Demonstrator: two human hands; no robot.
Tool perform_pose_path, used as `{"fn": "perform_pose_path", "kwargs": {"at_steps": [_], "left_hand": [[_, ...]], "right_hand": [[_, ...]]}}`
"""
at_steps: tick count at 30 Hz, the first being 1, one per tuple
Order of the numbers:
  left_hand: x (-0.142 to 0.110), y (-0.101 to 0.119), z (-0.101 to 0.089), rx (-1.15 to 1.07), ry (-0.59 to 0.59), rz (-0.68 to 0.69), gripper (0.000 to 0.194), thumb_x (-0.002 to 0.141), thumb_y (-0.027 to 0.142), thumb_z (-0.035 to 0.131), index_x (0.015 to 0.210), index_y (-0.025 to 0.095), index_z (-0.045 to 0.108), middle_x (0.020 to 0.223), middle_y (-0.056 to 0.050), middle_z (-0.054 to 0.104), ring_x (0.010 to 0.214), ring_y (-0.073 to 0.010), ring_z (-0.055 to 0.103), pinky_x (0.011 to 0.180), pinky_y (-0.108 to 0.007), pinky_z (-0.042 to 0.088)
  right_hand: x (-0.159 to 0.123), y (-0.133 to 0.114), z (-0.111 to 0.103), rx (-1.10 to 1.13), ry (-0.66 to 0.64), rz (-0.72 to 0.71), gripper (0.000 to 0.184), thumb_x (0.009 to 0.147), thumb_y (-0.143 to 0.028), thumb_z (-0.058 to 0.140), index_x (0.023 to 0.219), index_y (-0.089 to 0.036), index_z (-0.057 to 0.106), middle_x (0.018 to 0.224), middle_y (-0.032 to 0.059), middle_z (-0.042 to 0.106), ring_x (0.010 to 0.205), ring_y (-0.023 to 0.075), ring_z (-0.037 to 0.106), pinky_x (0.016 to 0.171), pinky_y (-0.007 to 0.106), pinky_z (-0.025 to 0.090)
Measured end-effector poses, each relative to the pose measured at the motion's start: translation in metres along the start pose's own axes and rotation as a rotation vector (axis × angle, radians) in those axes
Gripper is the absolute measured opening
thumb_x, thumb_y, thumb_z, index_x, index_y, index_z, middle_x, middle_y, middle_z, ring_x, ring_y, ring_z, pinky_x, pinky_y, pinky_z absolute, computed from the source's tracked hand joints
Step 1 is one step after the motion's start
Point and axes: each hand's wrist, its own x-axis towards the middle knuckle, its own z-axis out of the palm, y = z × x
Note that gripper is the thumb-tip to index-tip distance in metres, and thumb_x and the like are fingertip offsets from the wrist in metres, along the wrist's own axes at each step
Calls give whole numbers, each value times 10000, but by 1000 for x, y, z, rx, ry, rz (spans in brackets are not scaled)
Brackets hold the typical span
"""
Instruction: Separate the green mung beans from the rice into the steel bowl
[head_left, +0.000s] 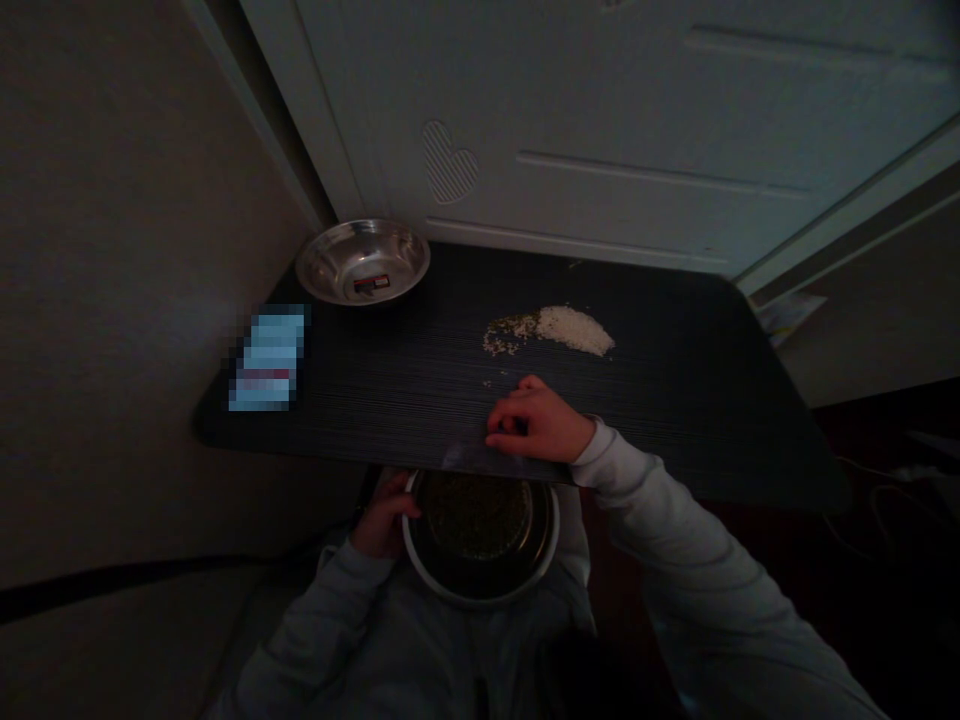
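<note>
Gripping the lower bowl (480,577) is the left hand (384,518); right hand (541,420) curled, grip unclear.

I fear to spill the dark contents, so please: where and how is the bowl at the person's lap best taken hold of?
Probably at opposite sides of the bowl's pale rim, coming from left and right: it is round, the left grip is on its left side, and the table hides its far part.

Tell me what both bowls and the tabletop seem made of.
Far bowl: polished metal, likely stainless steel; bright reflections line it. Held bowl: probably shiny metal, from its glossy inner wall. Tabletop: dark, low-sheen, perhaps laminate; fine parallel grain lines.
</note>
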Motion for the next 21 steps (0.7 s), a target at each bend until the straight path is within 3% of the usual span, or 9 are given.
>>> {"fn": "perform_pose_path", "kwargs": {"at_steps": [13,21], "left_hand": [[4,-3,-4,21,3,0,336,380,8,425,612,153,619,512,19,614,476,-132,526,441,-234,356],[0,-3,-4,33,23,-6,382,380,6,414,647,175,629,570,17,639,594,-178,573,513,-263,388]], "right_hand": [[1,0,1,20,21,25,195,696,-367,509,705,-176,545,529,-61,504,513,59,448,709,262,233],[5,5,6,-29,270,215,168,708,-337,496,679,-172,496,519,-60,495,504,64,456,668,241,274]]}}
